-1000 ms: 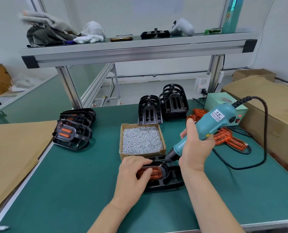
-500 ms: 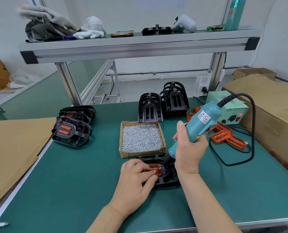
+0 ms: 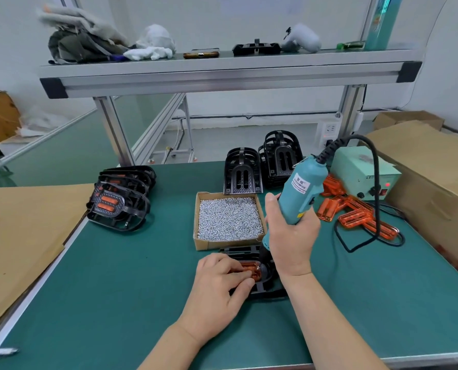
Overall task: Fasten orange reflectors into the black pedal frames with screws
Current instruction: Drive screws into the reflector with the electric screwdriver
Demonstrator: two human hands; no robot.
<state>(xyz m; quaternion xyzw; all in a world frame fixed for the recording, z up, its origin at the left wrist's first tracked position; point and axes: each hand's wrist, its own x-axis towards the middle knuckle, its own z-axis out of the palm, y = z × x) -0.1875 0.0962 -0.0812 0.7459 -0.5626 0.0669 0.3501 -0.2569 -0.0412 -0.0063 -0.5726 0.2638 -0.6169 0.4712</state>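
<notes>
A black pedal frame (image 3: 265, 288) lies on the green table just in front of the screw box, with an orange reflector (image 3: 250, 269) seated in it. My left hand (image 3: 219, 285) rests on the frame, its fingertips pressing on the reflector. My right hand (image 3: 289, 233) grips a teal electric screwdriver (image 3: 301, 190), held nearly upright, its tip down at the reflector's right end. A cardboard box of silver screws (image 3: 229, 218) stands just behind the frame.
Pedals with reflectors fitted (image 3: 118, 202) are stacked at the left. Bare black frames (image 3: 262, 166) stand behind the box. Loose orange reflectors (image 3: 356, 212) and the screwdriver's cable lie at the right, by a green power unit (image 3: 364, 169). Cardboard flanks both table sides.
The screwdriver has swung from a slanted to a nearly upright hold over the reflector. My left hand slid from covering the reflector to pressing it with the fingertips.
</notes>
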